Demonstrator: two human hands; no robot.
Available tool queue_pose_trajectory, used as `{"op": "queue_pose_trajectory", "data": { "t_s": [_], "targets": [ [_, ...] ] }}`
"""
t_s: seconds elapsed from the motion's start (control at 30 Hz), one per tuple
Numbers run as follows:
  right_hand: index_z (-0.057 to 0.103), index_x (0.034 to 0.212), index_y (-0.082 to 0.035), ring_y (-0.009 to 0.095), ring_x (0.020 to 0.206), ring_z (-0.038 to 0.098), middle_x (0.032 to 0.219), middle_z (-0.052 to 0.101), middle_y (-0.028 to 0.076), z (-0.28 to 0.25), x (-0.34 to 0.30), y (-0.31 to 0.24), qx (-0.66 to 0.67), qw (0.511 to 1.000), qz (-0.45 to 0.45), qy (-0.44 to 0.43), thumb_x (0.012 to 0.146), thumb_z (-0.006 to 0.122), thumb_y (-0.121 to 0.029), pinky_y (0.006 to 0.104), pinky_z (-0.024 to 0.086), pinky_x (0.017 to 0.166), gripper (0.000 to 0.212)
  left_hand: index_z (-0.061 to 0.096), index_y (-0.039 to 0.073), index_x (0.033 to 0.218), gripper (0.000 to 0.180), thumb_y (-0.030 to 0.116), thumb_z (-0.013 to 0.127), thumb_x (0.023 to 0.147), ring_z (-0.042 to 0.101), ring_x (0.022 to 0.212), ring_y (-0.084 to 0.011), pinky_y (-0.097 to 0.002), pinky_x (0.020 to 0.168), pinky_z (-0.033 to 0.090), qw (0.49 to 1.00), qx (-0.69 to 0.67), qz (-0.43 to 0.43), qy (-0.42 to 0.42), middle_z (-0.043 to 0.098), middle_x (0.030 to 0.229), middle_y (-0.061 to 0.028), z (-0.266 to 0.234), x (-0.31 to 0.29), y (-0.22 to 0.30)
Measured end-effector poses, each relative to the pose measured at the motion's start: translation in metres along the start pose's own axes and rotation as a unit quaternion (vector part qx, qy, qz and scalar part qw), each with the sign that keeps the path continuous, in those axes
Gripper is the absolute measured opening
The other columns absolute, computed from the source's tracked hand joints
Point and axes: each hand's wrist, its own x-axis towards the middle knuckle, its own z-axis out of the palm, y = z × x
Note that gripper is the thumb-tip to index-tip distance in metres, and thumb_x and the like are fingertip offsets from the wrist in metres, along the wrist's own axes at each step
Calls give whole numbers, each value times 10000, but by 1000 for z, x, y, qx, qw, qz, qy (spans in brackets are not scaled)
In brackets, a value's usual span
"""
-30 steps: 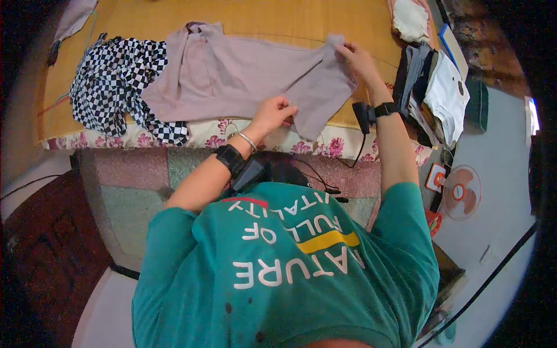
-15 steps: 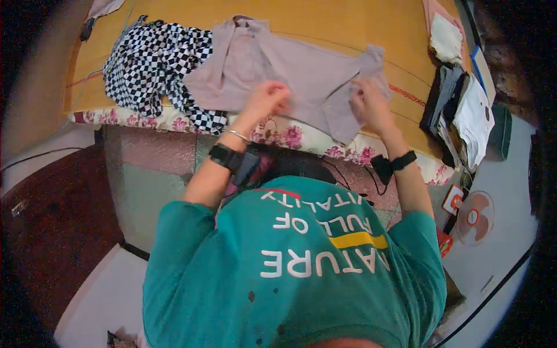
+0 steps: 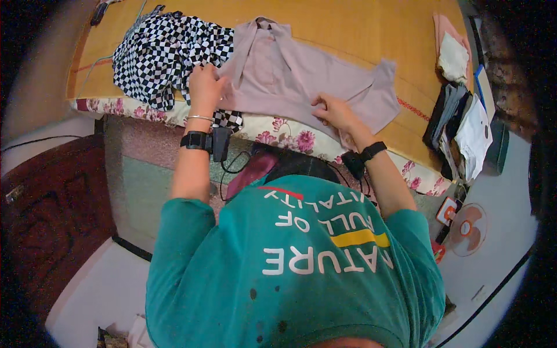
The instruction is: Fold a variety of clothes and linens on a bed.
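Note:
A pale mauve garment (image 3: pixel 301 75), sleeveless with broad straps, lies spread along the near side of the table. My left hand (image 3: pixel 206 90) is at its left end, fingers curled over the edge where it meets a black-and-white checkered cloth (image 3: pixel 168 55). The fingertips there are partly hidden. Over the garment's near edge, toward the right, hovers my right hand (image 3: pixel 339 115), its thumb and forefinger apart and nothing visible between them. The checkered cloth is bunched up, and one corner hangs over the table's front edge beneath my left wrist.
The tan mat (image 3: pixel 360 29) covers the tabletop, with a floral cloth (image 3: pixel 301 139) along its front edge. Folded dark clothes (image 3: pixel 444 116) and a white garment (image 3: pixel 473 139) are stacked at the right, near a peach cloth (image 3: pixel 444 32). A small fan (image 3: pixel 467 229) stands lower right.
My left hand has moved left to the garment's end. My right hand has shifted left and down from its right part. The garment's left corner has drawn inward, and the view has shifted slightly.

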Motion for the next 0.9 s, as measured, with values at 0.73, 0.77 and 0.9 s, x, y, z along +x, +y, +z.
{"op": "queue_pose_trajectory", "data": {
  "t_s": [0.73, 0.77, 0.9],
  "targets": [
    [570, 971, -35, 174, 584, 641, 766, 641, 104, -5, 26, 39, 269, 957, 105, -11, 896, 493, -279, 265, 511, 470, 266, 629, 8, 928, 257, 234, 622, 805, 629, 799, -296, -373, 708, 493, 937, -337, 91, -32, 640, 874, -174, 43, 29, 96],
    [555, 1017, -11, 189, 581, 650, 758, 647, 95, -4, 25, 45, 260, 962, 80, 4, 904, 483, -292, 234, 506, 461, 311, 631, 5, 931, 251, 222, 616, 806, 623, 815, -310, -383, 723, 492, 946, -309, 84, -48, 638, 888, -180, 35, 40, 103],
    [555, 1023, 8, 193, 580, 651, 795, 652, 108, -16, 12, 10, 380, 914, 142, -20, 902, 485, -363, 243, 504, 451, 396, 617, 28, 1008, 272, 201, 606, 799, 592, 889, -352, -397, 787, 479, 942, -271, 198, -14, 632, 938, -186, 40, 72, 126]
  ]
}}
